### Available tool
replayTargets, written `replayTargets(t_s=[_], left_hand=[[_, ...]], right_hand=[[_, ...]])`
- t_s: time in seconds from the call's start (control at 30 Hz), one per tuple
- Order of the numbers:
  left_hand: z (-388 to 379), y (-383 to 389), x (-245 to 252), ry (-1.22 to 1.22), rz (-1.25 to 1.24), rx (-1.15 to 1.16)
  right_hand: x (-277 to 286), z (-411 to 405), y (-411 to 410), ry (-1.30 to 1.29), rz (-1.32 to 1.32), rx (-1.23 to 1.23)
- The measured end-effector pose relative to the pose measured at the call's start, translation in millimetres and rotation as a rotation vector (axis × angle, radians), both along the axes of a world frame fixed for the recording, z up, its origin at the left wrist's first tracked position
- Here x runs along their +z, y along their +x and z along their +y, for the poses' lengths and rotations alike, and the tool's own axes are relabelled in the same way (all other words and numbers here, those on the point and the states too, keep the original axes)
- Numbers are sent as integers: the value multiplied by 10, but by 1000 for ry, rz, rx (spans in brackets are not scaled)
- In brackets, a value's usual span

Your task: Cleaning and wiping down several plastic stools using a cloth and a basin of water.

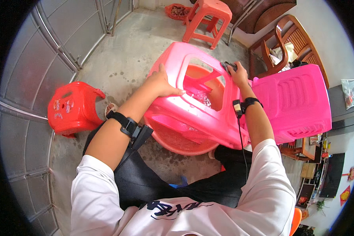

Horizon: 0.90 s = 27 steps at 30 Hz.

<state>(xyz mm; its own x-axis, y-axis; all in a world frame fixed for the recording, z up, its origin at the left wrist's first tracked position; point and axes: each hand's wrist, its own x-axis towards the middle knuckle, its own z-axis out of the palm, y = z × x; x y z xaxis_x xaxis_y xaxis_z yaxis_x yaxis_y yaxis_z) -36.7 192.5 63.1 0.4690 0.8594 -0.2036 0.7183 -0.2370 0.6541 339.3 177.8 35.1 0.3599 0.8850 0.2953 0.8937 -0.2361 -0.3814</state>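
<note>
A pink plastic stool (172,103) lies tilted over a round orange-red plastic basin (181,150). Water (205,99) shows in the basin through an opening in the stool's side. My left hand (160,85) grips the stool's left part, its thumb pointing along the frame by the opening. At the stool's far right edge, my right hand (239,74) presses a dark, crumpled cloth (227,65) against the plastic. Part of the basin is hidden beneath the stool.
Close on the right is another pink plastic stool (292,103). A low red stool (73,107) stands left, before metal door panels (26,79). Farther off are an orange-red stool (208,11), a red basket (172,16) and a wooden armchair (305,41). The concrete floor (129,38) has wet spots.
</note>
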Motion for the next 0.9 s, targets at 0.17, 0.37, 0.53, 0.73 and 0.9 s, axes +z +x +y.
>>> replayTargets(t_s=[0.17, 0.37, 0.53, 0.73, 0.9], left_hand=[[-32, -57, -26, -1, -22, -26], [-77, -3, 117, -48, 76, 7], [-84, -31, 137, -50, 67, -3], [-47, -125, 56, -52, 38, 9], [-115, 17, 174, -54, 106, -1]], right_hand=[[-120, -346, 592, 139, 114, -212], [654, -697, 1157, 627, -29, -389], [1273, -512, 1077, 840, 61, -179], [373, -16, 995, 343, 129, -57], [-497, 23, 1357, -87, 241, -107]])
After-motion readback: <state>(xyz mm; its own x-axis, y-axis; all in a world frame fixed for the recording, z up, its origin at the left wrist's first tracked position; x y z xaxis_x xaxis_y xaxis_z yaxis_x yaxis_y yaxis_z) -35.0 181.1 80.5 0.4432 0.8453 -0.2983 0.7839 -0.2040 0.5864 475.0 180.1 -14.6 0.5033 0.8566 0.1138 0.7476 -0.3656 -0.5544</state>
